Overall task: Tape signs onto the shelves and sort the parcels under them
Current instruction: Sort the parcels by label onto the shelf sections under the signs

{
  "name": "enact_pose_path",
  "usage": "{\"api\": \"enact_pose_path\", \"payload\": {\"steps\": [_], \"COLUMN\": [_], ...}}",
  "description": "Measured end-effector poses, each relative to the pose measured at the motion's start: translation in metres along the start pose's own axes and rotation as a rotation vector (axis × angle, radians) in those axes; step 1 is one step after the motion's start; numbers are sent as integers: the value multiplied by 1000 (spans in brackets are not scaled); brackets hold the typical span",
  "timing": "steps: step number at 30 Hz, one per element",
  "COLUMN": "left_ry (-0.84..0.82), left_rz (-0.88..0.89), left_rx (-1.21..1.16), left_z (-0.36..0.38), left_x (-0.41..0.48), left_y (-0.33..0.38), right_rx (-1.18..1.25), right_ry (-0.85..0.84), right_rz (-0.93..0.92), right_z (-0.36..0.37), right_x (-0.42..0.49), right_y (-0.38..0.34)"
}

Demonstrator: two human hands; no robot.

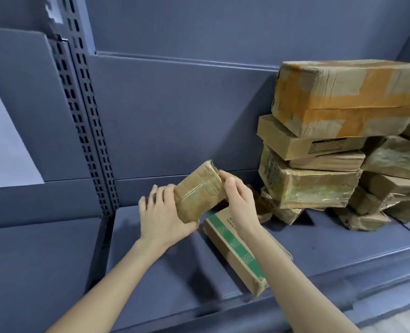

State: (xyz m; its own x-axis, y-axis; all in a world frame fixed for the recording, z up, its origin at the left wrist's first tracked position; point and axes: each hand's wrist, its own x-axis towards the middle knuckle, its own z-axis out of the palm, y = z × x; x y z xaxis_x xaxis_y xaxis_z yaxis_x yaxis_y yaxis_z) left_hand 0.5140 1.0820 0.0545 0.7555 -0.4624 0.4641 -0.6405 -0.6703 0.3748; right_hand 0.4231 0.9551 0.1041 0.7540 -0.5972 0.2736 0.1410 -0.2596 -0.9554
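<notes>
left hand [165, 212]: grips the near, lower end of the small parcel, thumb curled round its bottom corner, fingers spread along its left side.
right hand [240, 200]: fingers curled over the far, upper end of the same parcel, wrist over the green-taped box.
small parcel [199, 193]: brown, wrapped in glossy clear tape, held tilted between both hands, in the air above the shelf and left of the pile.
green-taped box [235, 248]: long cardboard box with a green printed strip, lying flat on the shelf just below the held parcel, partly hidden by the right forearm.
pile of parcels [319, 179]: crumpled, taped brown boxes stacked unevenly at the right of the shelf, against the back panel.
large box [348, 97]: tops the pile, tilted, patched with orange-brown tape.
shelf [163, 272]: blue-grey metal, bare on its left half.
slotted upright [86, 116]: divides this bay from the left one.
white sheet [4, 140]: flat on the left bay's back panel; no writing can be made out.
</notes>
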Motion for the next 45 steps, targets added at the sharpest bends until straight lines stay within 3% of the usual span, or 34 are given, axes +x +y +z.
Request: {"api": "enact_pose_path", "payload": {"steps": [4,8,11,13,15,21,27,30,34,38,45], "left_ry": [-109,-98,-133,-147,-164,-240,-192,-131,-53,-17,-44], "left_rz": [-307,-480,-587,-625,-656,-795,-881,-938,-1004,-1022,-1033], "left_rx": [-390,-698,-898,-958,-983,-1046,-1076,-1110,-1102,-1099,-1178], "left_z": [-12,-15,-13,-8,-2,12,13,9,-5,-16,-26], "left_x": [-4,-6,-8,-10,-12,-20,-27,-32,-36,-44,-57], "left_y": [-8,-19,-21,-21,-21,-15,-21,-34,-50,-59,-49], "right_rx": [-68,-506,-962,-1113,-1161,-1250,-1246,-1048,-146,444,855], "right_ry": [-54,-131,-266,-391,-490,-576,-487,-401,-291,-230,-301], "right_rz": [23,20,227,390,469,485,459,529,653,817,801], "right_z": [6,-9,-36,-54,-68,-76,-72,-69,-69,-68,-54], "right_x": [4,4,-2,-9,-16,-26,-25,-21,-9,-1,-18], "right_y": [4,19,43,58,70,81,80,80,61,55,67]}}
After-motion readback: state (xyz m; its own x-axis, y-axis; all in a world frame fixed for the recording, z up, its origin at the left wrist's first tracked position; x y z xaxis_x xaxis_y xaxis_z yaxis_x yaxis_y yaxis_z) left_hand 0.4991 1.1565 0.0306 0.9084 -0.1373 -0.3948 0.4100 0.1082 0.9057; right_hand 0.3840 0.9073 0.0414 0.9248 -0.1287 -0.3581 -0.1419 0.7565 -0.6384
